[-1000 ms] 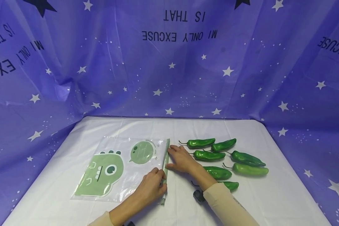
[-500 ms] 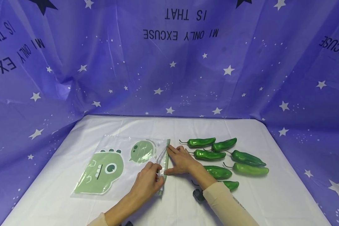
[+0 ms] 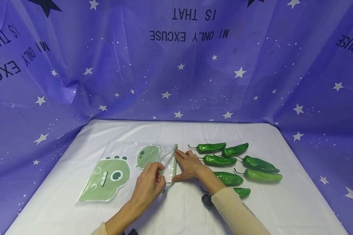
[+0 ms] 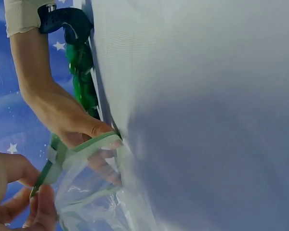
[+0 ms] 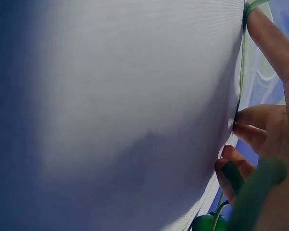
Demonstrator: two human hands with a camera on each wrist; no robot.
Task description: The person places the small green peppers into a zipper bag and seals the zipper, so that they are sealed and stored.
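Note:
A clear zip bag (image 3: 106,182) with a green dinosaur print and green-edged mouth lies flat, its mouth facing right. My left hand (image 3: 148,182) pinches the upper edge of the mouth between thumb and fingers, lifting it back toward the left. In the left wrist view this green edge (image 4: 44,173) stands raised, and the mouth gapes. My right hand (image 3: 191,166) spreads its thumb and fingers along the lower edge, fingertips pressing it to the table. Just right of that hand lie several green peppers (image 3: 220,160), the nearer ones partly hidden by the right forearm.
A white cloth covers the table (image 3: 282,209). Purple star-printed curtains (image 3: 176,81) enclose its back and sides. A dark wrist-worn device (image 3: 207,200) shows beside the right sleeve, close to the nearest pepper (image 3: 242,192).
My left hand has moved left with the bag's upper edge, parting the mouth from the lower edge. My right hand has shifted only slightly, staying at the lower edge. The peppers lie unmoved.

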